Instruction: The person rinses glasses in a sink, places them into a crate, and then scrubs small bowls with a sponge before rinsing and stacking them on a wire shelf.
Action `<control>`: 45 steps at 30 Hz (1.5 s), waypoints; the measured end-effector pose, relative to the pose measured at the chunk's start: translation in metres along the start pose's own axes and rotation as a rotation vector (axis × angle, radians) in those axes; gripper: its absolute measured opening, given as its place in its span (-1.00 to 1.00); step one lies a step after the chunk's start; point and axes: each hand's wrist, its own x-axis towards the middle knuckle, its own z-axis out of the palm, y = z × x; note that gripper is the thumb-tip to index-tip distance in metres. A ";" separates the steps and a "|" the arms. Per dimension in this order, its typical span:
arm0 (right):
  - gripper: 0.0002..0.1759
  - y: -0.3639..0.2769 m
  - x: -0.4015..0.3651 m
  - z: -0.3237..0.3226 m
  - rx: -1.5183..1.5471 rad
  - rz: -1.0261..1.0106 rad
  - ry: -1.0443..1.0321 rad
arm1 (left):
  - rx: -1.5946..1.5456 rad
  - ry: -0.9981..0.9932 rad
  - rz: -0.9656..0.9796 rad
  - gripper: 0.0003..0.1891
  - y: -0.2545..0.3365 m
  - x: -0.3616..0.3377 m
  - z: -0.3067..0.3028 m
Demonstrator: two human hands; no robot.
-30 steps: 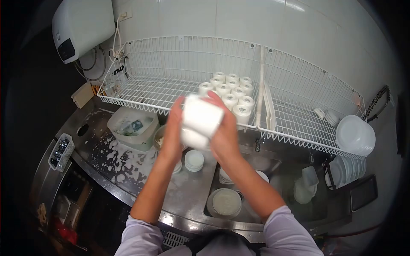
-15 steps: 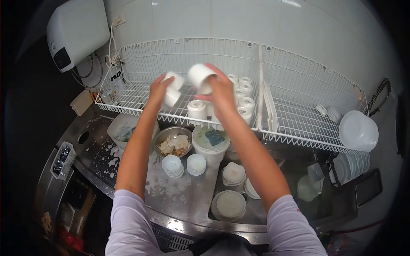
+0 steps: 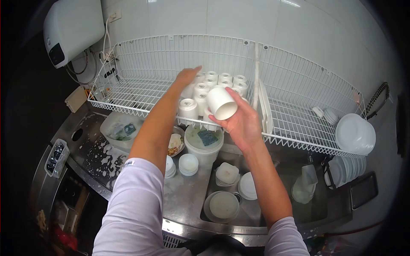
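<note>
The right hand (image 3: 242, 124) holds one white cup (image 3: 222, 103). Its fingers (image 3: 235, 97) curl round the far side of the cup and the thumb is on the near side, so the hold is snug. The cup is tipped on its side, with its open mouth facing near and a bit right. It is up in the air, just near of the other cups (image 3: 222, 80) and not touching them.

The left hand (image 3: 186, 77) reaches far over the left edge of those cups. Its fingers look stretched out, but I cannot tell if they hold a cup (one sits right under the palm).

The cups stand upside down, close together, on the wire rack (image 3: 136, 91). I think that is so water can drip out through the wires.

Under the rack is a bucket (image 3: 204, 150) with a sponge (image 3: 208, 137) in it. Small dishes (image 3: 188, 164) are stacked on the wet, foamy worktop (image 3: 183, 196). Big plates (image 3: 354, 134) lean far off to the right.
</note>
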 end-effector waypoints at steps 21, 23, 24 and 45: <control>-0.33 0.088 0.181 0.035 -1.286 -0.241 0.016 | -0.832 -0.154 -0.161 -0.07 -0.097 0.013 -0.065; -0.33 0.094 0.176 0.037 -1.569 -0.257 -0.107 | -0.584 -0.145 -0.171 -0.06 -0.085 -0.031 -0.077; -0.36 0.097 0.173 0.034 -1.719 -0.290 -0.179 | -0.519 -0.141 -0.185 -0.06 -0.059 -0.069 -0.080; -0.92 0.154 -0.087 -0.127 -1.440 -0.215 0.020 | 0.116 0.717 -0.083 -0.72 -0.231 -0.322 0.028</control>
